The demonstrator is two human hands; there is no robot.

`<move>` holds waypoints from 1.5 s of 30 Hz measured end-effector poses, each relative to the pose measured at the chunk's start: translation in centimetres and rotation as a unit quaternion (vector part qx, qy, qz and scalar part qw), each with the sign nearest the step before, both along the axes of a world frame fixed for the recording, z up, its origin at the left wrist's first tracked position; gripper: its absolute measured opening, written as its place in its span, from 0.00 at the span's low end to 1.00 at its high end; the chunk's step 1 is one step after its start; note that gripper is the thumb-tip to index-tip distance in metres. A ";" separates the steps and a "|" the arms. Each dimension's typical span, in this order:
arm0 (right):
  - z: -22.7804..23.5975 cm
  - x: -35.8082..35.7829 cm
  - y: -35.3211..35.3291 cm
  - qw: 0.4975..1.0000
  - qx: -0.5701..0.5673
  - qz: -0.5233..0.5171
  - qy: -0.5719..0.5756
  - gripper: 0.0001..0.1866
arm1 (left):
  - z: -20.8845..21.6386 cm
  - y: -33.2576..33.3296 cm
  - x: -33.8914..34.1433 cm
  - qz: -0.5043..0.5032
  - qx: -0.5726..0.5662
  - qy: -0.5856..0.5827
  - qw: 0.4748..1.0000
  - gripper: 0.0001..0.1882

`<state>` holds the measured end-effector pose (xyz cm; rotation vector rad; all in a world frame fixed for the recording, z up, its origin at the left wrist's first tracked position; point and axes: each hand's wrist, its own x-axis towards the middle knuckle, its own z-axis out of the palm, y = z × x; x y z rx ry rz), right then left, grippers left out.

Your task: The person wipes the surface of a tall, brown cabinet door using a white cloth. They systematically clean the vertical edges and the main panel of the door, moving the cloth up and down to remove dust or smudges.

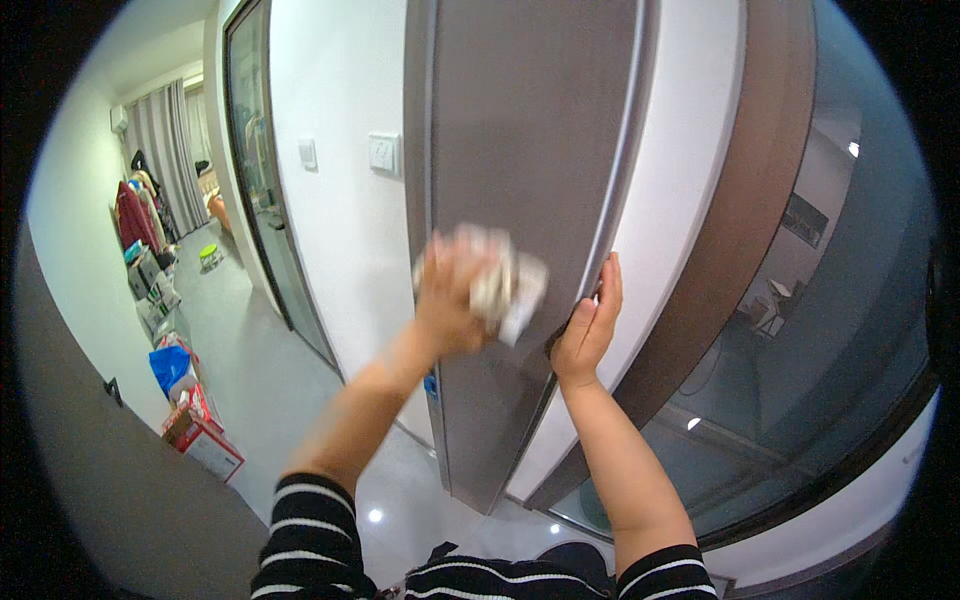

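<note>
My left hand (455,300) presses a crumpled whitish cloth (515,290) to the face of a grey-brown door panel (530,120). Motion blurs both hand and cloth, but the fingers curl over the cloth. To the right, my right hand (588,335) rests along the panel's silver-trimmed edge (622,150), fingers stretched upward and thumb apart. It holds nothing loose. Beside its wrist, a small dark part on the panel is mostly hidden by the hand.
White light switches (381,152) sit on the wall left of the panel. Further left stands a glass door (262,180). Boxes (205,445) and bags line the left wall of the room beyond. A large brown-framed glass pane (800,380) is at the right.
</note>
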<state>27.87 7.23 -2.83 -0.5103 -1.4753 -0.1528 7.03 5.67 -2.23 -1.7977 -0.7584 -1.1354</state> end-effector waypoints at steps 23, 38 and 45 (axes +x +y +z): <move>0.0 -0.7 -0.1 1.000 -0.007 0.011 0.009 0.28 | -4.2 0.0 1.2 0.061 0.013 -0.279 0.958 0.34; 0.1 -1.0 0.1 0.998 -0.011 0.045 0.031 0.26 | -16.0 -2.4 -0.3 0.057 -0.208 -0.460 0.861 0.35; -0.1 -0.7 0.2 0.999 -0.018 0.038 0.021 0.27 | -3.0 0.6 -3.4 0.015 -0.068 -0.338 0.938 0.28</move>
